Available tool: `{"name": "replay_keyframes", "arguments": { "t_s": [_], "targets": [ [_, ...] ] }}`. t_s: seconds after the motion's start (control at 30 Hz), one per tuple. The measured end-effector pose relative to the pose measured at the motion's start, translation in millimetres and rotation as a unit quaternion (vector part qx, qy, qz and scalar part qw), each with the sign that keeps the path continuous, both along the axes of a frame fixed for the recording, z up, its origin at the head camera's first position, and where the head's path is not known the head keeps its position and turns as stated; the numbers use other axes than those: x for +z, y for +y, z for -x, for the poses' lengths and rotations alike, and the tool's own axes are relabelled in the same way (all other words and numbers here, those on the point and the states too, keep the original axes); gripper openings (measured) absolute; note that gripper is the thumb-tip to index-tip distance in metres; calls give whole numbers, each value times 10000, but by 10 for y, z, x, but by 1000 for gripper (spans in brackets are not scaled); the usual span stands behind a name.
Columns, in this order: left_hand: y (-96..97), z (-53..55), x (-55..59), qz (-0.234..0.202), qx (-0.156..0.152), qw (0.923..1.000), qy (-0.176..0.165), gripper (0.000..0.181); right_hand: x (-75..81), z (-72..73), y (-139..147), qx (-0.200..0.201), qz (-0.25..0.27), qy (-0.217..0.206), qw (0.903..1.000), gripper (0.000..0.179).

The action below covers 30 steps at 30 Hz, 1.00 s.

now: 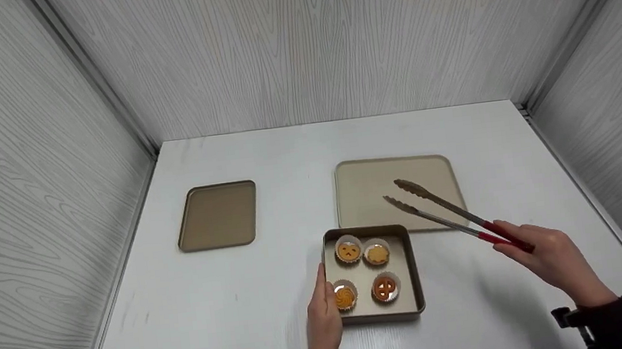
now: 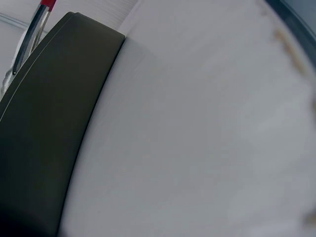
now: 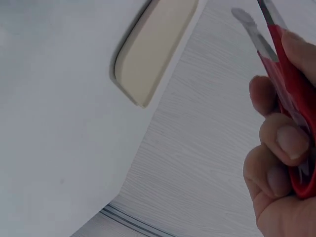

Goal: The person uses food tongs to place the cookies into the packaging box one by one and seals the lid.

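Setting: pale wood-grain walls enclose a white counter (image 1: 243,297).
Right hand: the right hand (image 1: 551,259) grips the red handles of long steel tongs (image 1: 442,210); its fingers (image 3: 279,140) curl round the grips, and the two tong arms stand apart, holding nothing.
Left hand: the left hand (image 1: 323,315) rests with straight fingers against the left wall of a small square gold baking tin (image 1: 411,271).
Tin contents: four orange-topped tarts in white paper cups (image 1: 366,272) sit in the tin, two by two.
Progress: judging from this, no tart has left the tin; all four remain to be lifted.
Tongs to tarts: the tips hover over a large flat beige tray (image 1: 364,186) just behind the tin, near the tarts but apart from them.
Elsewhere: a smaller gold tray (image 1: 218,216) lies well to the left.
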<state>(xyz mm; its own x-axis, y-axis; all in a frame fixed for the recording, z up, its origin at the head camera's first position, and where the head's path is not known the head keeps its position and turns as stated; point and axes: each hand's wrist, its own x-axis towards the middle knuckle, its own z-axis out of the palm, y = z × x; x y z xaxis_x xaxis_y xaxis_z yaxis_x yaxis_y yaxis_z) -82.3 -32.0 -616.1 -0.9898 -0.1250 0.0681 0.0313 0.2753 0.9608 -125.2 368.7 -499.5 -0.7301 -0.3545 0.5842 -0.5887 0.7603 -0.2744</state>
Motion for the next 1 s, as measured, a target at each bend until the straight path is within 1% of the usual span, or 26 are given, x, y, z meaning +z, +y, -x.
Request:
{"name": "replay_keyframes", "arguments": {
  "t_s": [0.17,0.33,0.67,1.0],
  "targets": [
    [-3,3,-9,-31,-30,10000,5,52,-70,18,-14,-712,103,-16,9974,50],
    [-2,8,-26,-80,-84,9999,63,52,-119,49,-24,-1144,180,57,9933,49],
    [-8,15,-26,-93,-100,9999,-15,52,-159,74,-15,-1635,444,15,9855,43],
    [-14,8,-10,-107,-112,9998,-77,51,-206,114,-24,-1870,545,358,9802,41]
  ]
}}
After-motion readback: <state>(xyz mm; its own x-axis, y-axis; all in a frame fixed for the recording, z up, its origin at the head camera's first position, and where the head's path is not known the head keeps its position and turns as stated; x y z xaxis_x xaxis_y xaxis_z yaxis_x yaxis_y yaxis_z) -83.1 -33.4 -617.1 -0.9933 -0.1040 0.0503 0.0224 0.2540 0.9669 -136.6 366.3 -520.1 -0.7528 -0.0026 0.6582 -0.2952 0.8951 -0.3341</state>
